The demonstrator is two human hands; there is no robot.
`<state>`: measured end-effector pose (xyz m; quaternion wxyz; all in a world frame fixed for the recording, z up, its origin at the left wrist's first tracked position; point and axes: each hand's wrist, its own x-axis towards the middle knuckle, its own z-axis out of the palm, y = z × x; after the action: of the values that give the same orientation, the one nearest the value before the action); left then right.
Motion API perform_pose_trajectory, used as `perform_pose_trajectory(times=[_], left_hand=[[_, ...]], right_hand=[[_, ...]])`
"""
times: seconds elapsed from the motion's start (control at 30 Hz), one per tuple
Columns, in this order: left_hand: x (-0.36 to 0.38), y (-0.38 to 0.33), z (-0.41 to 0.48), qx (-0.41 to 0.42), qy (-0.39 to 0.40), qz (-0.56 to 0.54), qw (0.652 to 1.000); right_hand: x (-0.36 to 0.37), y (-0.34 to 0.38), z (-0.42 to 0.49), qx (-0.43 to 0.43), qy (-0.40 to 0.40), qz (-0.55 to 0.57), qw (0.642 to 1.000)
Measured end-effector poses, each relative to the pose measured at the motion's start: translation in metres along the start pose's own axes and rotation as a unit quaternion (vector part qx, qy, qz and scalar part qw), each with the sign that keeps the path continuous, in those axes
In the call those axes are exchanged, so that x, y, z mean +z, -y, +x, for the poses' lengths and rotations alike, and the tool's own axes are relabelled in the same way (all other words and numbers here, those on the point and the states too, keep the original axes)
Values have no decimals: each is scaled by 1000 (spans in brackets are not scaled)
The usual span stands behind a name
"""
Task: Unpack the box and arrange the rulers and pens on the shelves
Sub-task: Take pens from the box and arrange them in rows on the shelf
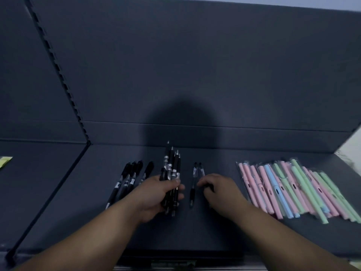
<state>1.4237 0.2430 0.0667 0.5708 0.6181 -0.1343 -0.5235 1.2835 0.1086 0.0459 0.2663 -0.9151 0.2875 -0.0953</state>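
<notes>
Clutching a bundle [172, 165] of black pens, the left grip [158, 194] hovered over the shelf [117, 227], fingers wrapped round the barrels and pen tips pointing away from the person. Just right of the bundle lay two single pens [193, 184], their long axes running near-to-far, parallel to it. The right grip [218, 190] was the nearer to them, palm down, fingers curled over the one farther right. Whether it pinched that pen or only touched it could not be told. Left of the bundle lay a row [129, 178] of black pens, and well right of it lay pastel pens [293, 188]. Likely next, another pen would pass rightward from the bundle, keeping that axis.
</notes>
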Motion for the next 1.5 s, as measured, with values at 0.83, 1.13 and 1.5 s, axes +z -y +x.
perform_pose_trajectory(times=[0.83, 1.13, 1.5], left_hand=[[-106, -25, -37, -37, 183, 146, 972], [-114, -28, -34, 71, 177, 260, 947], [-149, -3, 6, 170, -117, 233, 950]], right_hand=[[36, 136, 29, 228, 49, 587, 775], [33, 159, 43, 196, 3, 553, 810], [59, 112, 49, -123, -218, 133, 959]])
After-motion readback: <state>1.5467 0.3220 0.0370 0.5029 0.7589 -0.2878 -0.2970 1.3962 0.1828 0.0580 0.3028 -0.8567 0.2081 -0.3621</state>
